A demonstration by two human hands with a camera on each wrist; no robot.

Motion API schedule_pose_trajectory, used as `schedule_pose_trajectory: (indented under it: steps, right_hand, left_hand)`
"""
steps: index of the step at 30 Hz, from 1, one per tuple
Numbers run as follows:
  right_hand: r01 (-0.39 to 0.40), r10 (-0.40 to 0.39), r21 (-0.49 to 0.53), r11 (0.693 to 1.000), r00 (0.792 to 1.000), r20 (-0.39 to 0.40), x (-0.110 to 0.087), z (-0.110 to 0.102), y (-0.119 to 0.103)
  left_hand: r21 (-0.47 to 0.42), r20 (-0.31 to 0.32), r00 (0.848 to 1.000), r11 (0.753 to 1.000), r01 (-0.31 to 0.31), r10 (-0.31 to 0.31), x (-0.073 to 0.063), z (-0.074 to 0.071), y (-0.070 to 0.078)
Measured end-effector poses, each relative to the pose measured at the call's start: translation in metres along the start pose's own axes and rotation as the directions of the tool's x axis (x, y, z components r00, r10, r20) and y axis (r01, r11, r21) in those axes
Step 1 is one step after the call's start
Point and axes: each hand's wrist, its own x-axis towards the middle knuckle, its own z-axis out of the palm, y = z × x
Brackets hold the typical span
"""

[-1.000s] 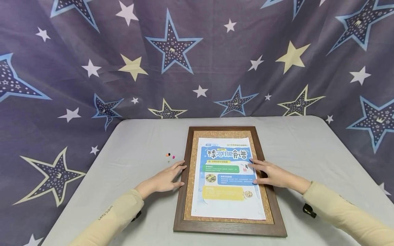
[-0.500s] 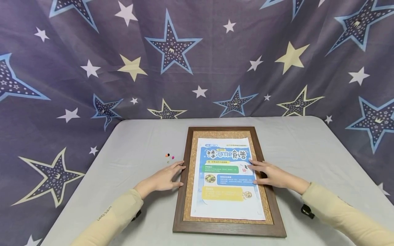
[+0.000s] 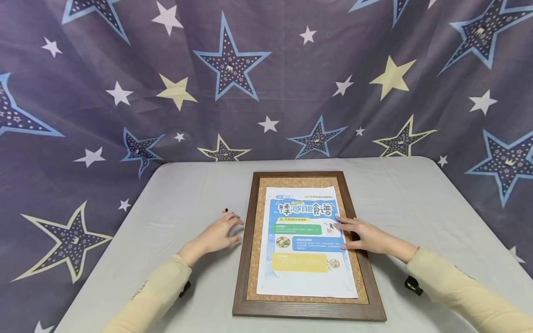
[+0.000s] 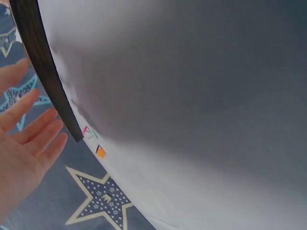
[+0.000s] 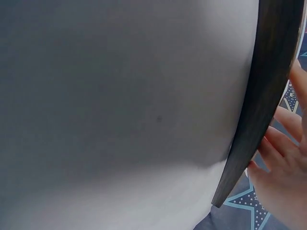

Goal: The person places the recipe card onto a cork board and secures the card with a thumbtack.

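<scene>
A cork board [image 3: 255, 259] in a brown wooden frame [image 3: 308, 311] lies on the table, with a printed poster [image 3: 306, 282] spread on the cork. Just left of the frame, my left hand [image 3: 214, 237] hovers over the cloth with relaxed fingers, holding nothing. In the left wrist view that hand [image 4: 29, 143] appears beside the frame's dark edge [image 4: 48, 72]. My right hand [image 3: 370, 237] lies across the frame's right side, its fingertips at the poster's right margin. The right wrist view has this hand [image 5: 283, 177] along the frame's outer side [image 5: 259, 100].
Small orange and black pieces [image 3: 225, 210] lie on the grey cloth [image 3: 195, 189] beyond my left hand. The left wrist view also has a pink piece [image 4: 86, 130] near an orange one [image 4: 100, 152]. A star-patterned curtain [image 3: 283, 83] hangs behind the table.
My left hand has drawn off the frame's left edge, moving left and slightly away from me, and now covers the pink piece in the head view. My right hand keeps its place.
</scene>
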Motion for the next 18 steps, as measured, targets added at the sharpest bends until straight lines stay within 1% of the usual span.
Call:
schedule_pose_trajectory:
  steps: [6,9,13,18]
  right_hand:
    - [-0.004,0.004,0.01,1.0,1.0,0.0,0.0,0.0,0.0]
    - [-0.004,0.004,0.009,1.0,1.0,-0.001,0.001,0.0,0.0]
    - [-0.005,0.005,0.009,1.0,1.0,-0.003,0.0,0.001,0.0]
    - [-0.011,0.011,0.012,1.0,1.0,-0.004,0.0,0.0,0.0]
  left_hand:
    - [-0.018,-0.064,0.997,0.999,0.035,-0.036,0.0,-0.005,-0.009]
    - [-0.021,-0.088,0.995,0.999,0.032,-0.034,0.001,-0.006,-0.012]
    - [-0.033,-0.09,0.995,0.999,0.043,-0.046,0.001,-0.007,-0.016]
    - [-0.03,-0.074,0.994,0.996,0.081,-0.083,0.002,-0.006,-0.02]
